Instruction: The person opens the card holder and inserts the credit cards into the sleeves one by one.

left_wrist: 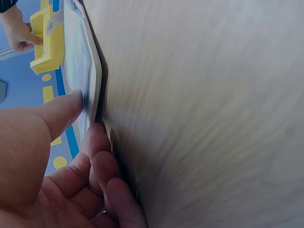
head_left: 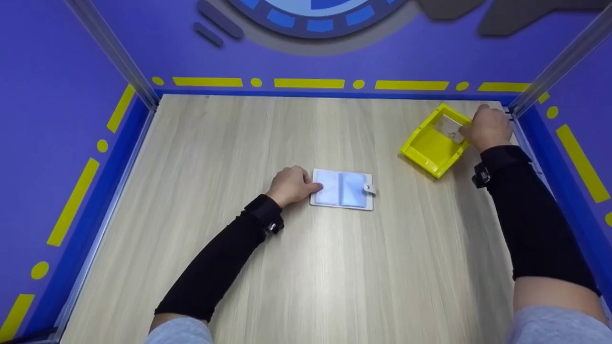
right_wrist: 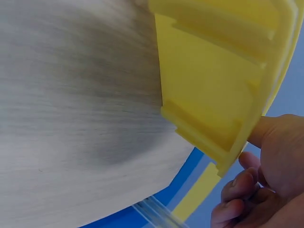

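A small white card holder [head_left: 340, 189] lies spread on the table, with clear sleeves and a snap strap on its right side. My left hand [head_left: 290, 185] pinches its left edge, thumb on top of the sleeve and fingertips at the underside. At the back right stands a yellow bin [head_left: 423, 153], turned at an angle. The right hand [head_left: 488, 128] grips the bin's right wall, its thumb over the rim and the other fingers curled outside. Inside the bin, a pale card [head_left: 448, 128] leans near that thumb, its right end partly hidden by the hand.
The wood-grain table [head_left: 229, 143] is enclosed by blue panels [head_left: 306, 62] with yellow dashes at the back and both sides. Metal corner posts [head_left: 114, 48] stand at the back. The right hand and bin are close to the back right corner.
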Demonstrator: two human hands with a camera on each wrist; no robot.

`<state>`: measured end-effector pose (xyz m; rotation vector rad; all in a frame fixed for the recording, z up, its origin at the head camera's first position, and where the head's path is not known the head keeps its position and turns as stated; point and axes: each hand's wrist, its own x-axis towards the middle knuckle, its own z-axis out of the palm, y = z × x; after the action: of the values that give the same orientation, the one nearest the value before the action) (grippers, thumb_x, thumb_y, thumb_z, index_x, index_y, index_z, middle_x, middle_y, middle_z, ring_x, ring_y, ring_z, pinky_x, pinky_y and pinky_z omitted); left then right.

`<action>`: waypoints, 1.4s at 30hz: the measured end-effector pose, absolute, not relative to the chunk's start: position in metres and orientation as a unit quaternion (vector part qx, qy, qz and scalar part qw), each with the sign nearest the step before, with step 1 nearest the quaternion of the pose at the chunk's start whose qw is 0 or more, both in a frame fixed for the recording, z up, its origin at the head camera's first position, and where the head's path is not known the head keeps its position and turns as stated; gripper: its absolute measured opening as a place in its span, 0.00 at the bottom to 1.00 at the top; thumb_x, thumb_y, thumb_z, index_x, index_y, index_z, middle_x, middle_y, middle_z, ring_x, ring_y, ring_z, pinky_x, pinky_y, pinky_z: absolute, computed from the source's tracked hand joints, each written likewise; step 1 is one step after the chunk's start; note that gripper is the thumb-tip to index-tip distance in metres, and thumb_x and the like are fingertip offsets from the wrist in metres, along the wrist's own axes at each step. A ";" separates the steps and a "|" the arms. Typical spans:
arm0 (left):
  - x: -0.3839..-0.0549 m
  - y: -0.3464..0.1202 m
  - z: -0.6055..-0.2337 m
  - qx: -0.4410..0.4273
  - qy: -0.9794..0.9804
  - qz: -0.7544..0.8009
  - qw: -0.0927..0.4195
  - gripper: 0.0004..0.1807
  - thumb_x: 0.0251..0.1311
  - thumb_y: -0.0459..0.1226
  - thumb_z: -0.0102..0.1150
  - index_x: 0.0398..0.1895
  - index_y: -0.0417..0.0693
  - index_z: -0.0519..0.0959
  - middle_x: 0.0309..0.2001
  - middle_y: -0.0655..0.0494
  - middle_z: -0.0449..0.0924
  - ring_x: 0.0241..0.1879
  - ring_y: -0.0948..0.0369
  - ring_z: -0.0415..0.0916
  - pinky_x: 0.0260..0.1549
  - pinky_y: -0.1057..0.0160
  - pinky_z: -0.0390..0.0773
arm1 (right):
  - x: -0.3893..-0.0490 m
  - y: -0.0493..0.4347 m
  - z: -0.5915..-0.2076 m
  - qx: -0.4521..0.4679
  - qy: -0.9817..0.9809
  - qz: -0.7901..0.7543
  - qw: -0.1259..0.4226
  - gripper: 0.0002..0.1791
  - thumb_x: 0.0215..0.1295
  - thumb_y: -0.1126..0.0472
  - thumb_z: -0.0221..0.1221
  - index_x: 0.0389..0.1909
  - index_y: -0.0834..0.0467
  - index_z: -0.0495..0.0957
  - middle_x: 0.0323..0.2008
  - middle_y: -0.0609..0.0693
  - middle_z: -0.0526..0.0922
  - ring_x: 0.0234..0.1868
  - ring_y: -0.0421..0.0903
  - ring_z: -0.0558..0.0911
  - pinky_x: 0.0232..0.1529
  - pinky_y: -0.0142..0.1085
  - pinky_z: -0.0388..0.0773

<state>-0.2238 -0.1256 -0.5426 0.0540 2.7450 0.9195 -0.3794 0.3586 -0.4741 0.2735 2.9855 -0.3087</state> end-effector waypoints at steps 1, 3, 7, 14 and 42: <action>-0.224 -0.125 -0.542 0.018 0.941 0.315 0.124 0.24 0.67 0.55 0.75 0.19 0.55 0.79 0.21 0.65 0.72 0.29 0.60 0.71 0.31 0.62 0.67 | -0.380 0.359 -0.475 0.092 0.988 -0.103 0.063 0.32 0.77 0.50 0.65 0.64 0.74 0.70 0.58 0.75 0.77 0.61 0.74 0.76 0.71 0.72 0.70; -0.224 -0.125 -0.542 0.019 0.941 0.315 0.126 0.24 0.67 0.55 0.75 0.19 0.55 0.79 0.22 0.65 0.72 0.30 0.60 0.71 0.32 0.61 0.68 | -0.379 0.360 -0.478 0.093 0.989 -0.103 0.059 0.34 0.76 0.50 0.65 0.65 0.74 0.69 0.59 0.76 0.76 0.61 0.75 0.76 0.68 0.71 0.73; -0.224 -0.124 -0.540 0.019 0.939 0.317 0.129 0.24 0.66 0.56 0.75 0.19 0.55 0.79 0.22 0.65 0.72 0.31 0.60 0.72 0.32 0.62 0.68 | -0.378 0.363 -0.482 0.091 0.989 -0.108 0.045 0.34 0.75 0.53 0.65 0.66 0.75 0.68 0.59 0.78 0.76 0.61 0.77 0.77 0.64 0.69 0.77; -0.224 -0.125 -0.541 0.016 0.941 0.311 0.132 0.25 0.67 0.56 0.75 0.19 0.55 0.77 0.21 0.65 0.71 0.29 0.60 0.71 0.31 0.61 0.67 | -0.379 0.364 -0.476 0.078 0.989 -0.117 0.043 0.21 0.77 0.55 0.63 0.51 0.73 0.77 0.51 0.74 0.81 0.54 0.73 0.81 0.58 0.68 0.78; -0.226 -0.129 -0.551 0.022 0.941 0.319 0.111 0.24 0.65 0.57 0.75 0.20 0.56 0.78 0.22 0.65 0.72 0.29 0.60 0.72 0.33 0.61 0.68 | -0.361 0.357 -0.450 0.012 0.989 -0.143 -0.029 0.17 0.78 0.64 0.55 0.44 0.72 0.89 0.51 0.75 0.87 0.52 0.77 0.82 0.54 0.71 0.77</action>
<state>-0.2262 -0.1290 -0.5508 0.0633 2.7638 0.9360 -0.3609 0.3566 -0.4501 0.0369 3.1675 -0.4577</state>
